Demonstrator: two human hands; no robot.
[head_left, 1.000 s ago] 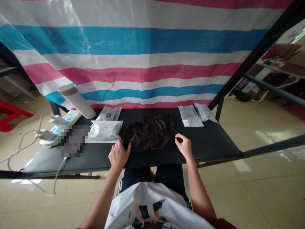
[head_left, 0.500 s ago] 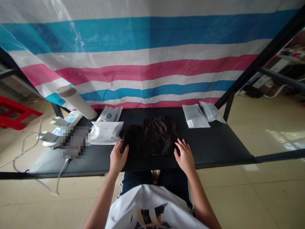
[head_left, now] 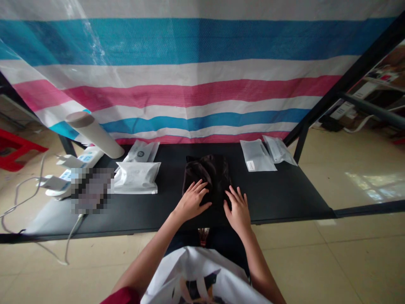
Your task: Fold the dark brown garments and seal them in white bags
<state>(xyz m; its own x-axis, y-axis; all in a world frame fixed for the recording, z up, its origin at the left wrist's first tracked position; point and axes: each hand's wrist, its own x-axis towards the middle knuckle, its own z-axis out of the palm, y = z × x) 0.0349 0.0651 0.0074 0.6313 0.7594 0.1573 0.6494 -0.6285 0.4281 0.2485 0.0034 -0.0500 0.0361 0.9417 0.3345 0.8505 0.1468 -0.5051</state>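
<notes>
Left hand (head_left: 192, 201) and right hand (head_left: 238, 210) lie open on folded dark fabric (head_left: 205, 174) (faintly glossy).

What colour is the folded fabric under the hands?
The fabric is dark brown, almost black; the head view shows it best.

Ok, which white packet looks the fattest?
The crinkly white pouch left of the dark cloth: it bulges most, while the packet behind it and the two packets at the right lie flatter.

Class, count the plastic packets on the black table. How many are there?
4. Left of the dark cloth: a white packet and a packet behind it. Right of the cloth: a translucent packet and another beside it. More may be hidden.
</notes>
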